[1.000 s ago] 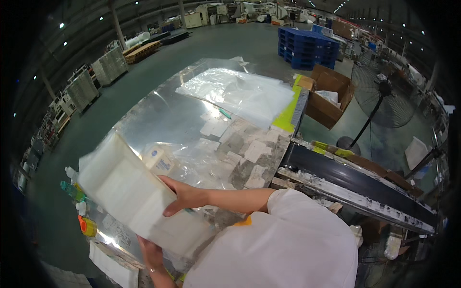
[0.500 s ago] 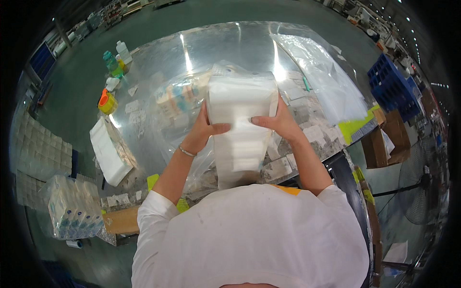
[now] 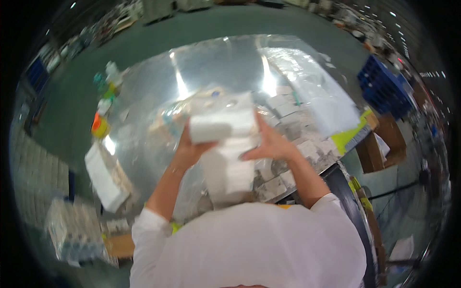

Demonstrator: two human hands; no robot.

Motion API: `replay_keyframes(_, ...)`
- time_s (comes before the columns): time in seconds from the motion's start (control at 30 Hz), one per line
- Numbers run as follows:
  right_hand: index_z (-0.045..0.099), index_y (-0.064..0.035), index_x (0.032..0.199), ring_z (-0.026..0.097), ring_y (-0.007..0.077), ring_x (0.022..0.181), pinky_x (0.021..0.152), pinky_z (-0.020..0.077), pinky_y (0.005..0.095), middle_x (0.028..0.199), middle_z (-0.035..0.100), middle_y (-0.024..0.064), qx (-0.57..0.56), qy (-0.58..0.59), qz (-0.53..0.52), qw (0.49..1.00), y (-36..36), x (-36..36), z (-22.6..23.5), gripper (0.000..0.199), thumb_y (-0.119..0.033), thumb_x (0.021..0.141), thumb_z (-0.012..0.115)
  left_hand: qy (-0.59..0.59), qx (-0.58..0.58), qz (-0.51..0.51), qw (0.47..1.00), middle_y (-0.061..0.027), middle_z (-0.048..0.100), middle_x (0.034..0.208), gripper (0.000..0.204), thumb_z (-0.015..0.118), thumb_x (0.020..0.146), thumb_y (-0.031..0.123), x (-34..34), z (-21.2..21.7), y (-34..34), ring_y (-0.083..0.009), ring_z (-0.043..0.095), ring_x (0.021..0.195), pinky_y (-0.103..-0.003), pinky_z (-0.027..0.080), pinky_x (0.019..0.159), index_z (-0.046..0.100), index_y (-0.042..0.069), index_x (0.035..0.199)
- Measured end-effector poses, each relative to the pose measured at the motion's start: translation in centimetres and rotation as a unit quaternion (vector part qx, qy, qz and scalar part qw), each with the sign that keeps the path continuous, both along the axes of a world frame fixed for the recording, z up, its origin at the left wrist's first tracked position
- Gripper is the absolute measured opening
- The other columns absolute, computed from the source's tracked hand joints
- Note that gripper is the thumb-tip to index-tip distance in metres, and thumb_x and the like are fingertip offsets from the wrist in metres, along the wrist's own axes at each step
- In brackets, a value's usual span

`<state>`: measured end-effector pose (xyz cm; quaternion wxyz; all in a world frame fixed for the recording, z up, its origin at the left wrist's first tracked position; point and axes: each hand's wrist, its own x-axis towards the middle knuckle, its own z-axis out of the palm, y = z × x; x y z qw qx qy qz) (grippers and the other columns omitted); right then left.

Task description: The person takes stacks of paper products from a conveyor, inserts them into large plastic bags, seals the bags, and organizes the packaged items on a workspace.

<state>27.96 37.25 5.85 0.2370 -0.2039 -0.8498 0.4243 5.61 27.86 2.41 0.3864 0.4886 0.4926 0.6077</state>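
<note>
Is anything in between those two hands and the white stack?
Nothing visible: the left hand and right hand grip opposite sides of the white stack, though blur hides fine detail.

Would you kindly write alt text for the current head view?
A person's left hand and right hand hold a white bundle from both sides over a shiny metal table. Translucent plastic sheets lie on its right; an orange-and-yellow object sits near its left edge.

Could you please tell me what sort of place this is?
Most likely a packing area in a factory: a black conveyor belt runs beside the metal-topped worktable, and a stack of blue pallets stands beyond it.
</note>
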Motion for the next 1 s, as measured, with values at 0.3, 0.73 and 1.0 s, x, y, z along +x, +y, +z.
replay_keyframes(0.3, 0.022, 0.0008, 0.128, 0.03, 0.0283, 0.116, 0.096, 0.0303, 0.0353, 0.12, 0.028, 0.0145, -0.047, 0.078, 0.121, 0.988, 0.5, -2.1, -1.6, 0.094, -0.016, 0.055, 0.079, 0.153, -0.024, -0.09, 0.984, -0.0126, 0.043, 0.121, 0.093, 0.079, 0.054, 0.007, -2.5, -0.5, -4.2, -0.025, 0.046, 0.108, -0.036, 0.041, 0.09, 0.026, 0.0, 0.13)
replay_keyframes(0.73, 0.033, -0.0021, 0.124, 0.042, 0.0234, 0.108, 0.09, 0.0354, 0.0357, 0.113, 0.044, 0.0127, -0.127, 0.0, 0.081, 0.989, 1.0, -4.5, 1.8, 0.08, -0.033, 0.064, 0.075, 0.121, 0.037, 0.059, 0.99, -0.0144, 0.035, 0.128, 0.106, 0.08, 0.055, 0.007, -3.7, -1.8, -3.1, -0.0241, 0.041, 0.112, -0.034, 0.037, 0.093, 0.01, -0.001, 0.135)
replay_keyframes(1.0, 0.023, -0.0037, 0.131, 0.034, 0.0262, 0.118, 0.099, 0.0283, 0.0345, 0.121, 0.037, 0.0126, 0.005, 0.066, 0.126, 0.99, 0.5, -3.1, -1.0, 0.097, -0.007, 0.053, 0.081, 0.181, -0.054, -0.1, 0.977, -0.0153, 0.043, 0.122, 0.098, 0.083, 0.051, 0.013, -4.0, -2.3, -3.7, -0.0239, 0.048, 0.104, -0.035, 0.043, 0.087, 0.026, -0.005, 0.129)
